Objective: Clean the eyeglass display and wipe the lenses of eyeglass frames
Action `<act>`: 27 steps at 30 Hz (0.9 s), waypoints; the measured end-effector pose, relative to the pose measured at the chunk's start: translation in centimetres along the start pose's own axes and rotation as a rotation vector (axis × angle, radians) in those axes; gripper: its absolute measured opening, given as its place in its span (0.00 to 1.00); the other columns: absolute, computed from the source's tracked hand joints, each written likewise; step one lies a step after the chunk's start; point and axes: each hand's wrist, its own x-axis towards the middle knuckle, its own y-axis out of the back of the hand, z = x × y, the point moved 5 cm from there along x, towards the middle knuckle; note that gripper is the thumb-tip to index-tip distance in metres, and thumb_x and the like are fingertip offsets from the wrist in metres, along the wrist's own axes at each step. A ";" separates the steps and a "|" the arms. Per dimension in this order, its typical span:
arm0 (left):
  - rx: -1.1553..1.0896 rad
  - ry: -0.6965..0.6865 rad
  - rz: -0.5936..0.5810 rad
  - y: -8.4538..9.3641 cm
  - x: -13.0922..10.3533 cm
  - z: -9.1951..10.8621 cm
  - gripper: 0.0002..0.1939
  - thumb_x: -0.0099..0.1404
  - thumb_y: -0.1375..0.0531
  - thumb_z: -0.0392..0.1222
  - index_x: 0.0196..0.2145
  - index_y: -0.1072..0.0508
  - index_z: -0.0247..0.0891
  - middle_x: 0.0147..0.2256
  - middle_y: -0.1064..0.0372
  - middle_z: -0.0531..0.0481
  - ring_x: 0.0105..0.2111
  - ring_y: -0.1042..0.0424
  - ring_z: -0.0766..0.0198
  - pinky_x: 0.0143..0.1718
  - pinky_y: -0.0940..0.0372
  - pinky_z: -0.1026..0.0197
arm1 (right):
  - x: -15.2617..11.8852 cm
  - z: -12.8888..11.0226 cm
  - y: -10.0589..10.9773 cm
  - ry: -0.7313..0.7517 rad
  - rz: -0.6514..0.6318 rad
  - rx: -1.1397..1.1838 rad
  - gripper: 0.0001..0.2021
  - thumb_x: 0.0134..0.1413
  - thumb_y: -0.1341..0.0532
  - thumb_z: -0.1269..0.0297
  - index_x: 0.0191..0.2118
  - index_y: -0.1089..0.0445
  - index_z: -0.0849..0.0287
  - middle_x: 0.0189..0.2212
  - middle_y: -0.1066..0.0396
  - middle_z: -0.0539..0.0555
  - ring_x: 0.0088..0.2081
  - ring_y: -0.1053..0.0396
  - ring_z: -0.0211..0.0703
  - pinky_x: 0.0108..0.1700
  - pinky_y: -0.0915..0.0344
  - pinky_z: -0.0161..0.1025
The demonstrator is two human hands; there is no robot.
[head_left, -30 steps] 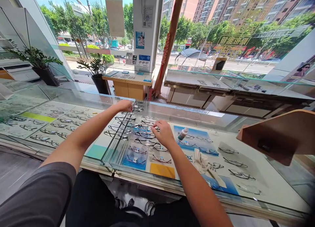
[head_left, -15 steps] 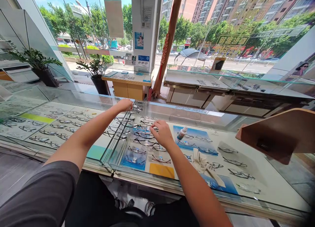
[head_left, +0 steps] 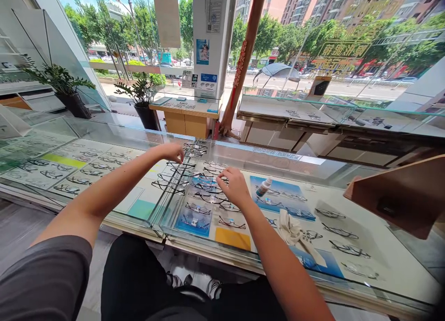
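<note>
bright daylight through windows [head_left: 313, 47] | reflections on glass counter [head_left: 236, 151] | wide-angle stretch toward edges | right-hand corners dark

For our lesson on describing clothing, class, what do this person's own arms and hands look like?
The left hand and right hand are ungloved, with no watch or bracelet visible. A plain, dark grey short sleeve ends above the left elbow; no sleeve shows on the visible part of the right arm.

I'm in an eyewear shop: rows of thin, dark-rimmed spectacles [head_left: 349, 250] line my clear glass display worktop [head_left: 399, 280], and gold lettering [head_left: 344, 49] spans the tall glass window [head_left: 302, 38], frame's upper right.
</note>
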 end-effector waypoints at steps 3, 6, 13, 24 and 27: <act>0.007 0.024 0.028 -0.2 0.3 0.5 0.11 0.66 0.30 0.47 0.44 0.10 0.47 0.43 0.16 0.50 0.40 0.22 0.58 0.37 0.38 0.62 | 0.0 0.1 0.0 0.006 -0.002 -0.009 0.06 0.73 0.34 0.65 0.40 0.25 0.55 0.45 0.24 0.57 0.51 0.29 0.57 0.57 0.36 0.52; 0.030 0.042 0.054 -0.2 0.8 1.1 0.10 0.69 0.32 0.46 0.44 0.10 0.46 0.42 0.16 0.50 0.41 0.22 0.57 0.38 0.38 0.62 | -0.1 0.2 0.0 0.003 -0.002 -0.012 0.05 0.73 0.34 0.65 0.40 0.25 0.55 0.45 0.24 0.57 0.52 0.29 0.57 0.58 0.36 0.52; 0.106 0.042 0.028 -0.5 0.7 1.7 0.08 0.69 0.29 0.47 0.43 0.10 0.47 0.44 0.15 0.47 0.44 0.21 0.52 0.43 0.34 0.60 | -0.1 0.1 -0.1 0.017 -0.004 0.003 0.05 0.73 0.35 0.65 0.40 0.25 0.55 0.45 0.24 0.57 0.51 0.30 0.57 0.57 0.36 0.53; 0.175 0.069 0.039 -1.0 0.7 1.9 0.08 0.71 0.32 0.40 0.44 0.11 0.44 0.45 0.16 0.43 0.44 0.19 0.51 0.48 0.32 0.58 | -0.2 0.2 -0.1 0.015 0.005 0.011 0.05 0.73 0.35 0.64 0.41 0.25 0.55 0.45 0.24 0.58 0.52 0.30 0.58 0.59 0.36 0.53; 0.175 0.071 0.067 -0.8 1.3 1.9 0.09 0.71 0.34 0.40 0.44 0.11 0.44 0.47 0.16 0.43 0.46 0.20 0.51 0.48 0.32 0.59 | -0.2 0.2 -0.2 0.012 -0.004 0.006 0.05 0.73 0.35 0.64 0.40 0.25 0.55 0.45 0.24 0.57 0.52 0.30 0.57 0.58 0.36 0.52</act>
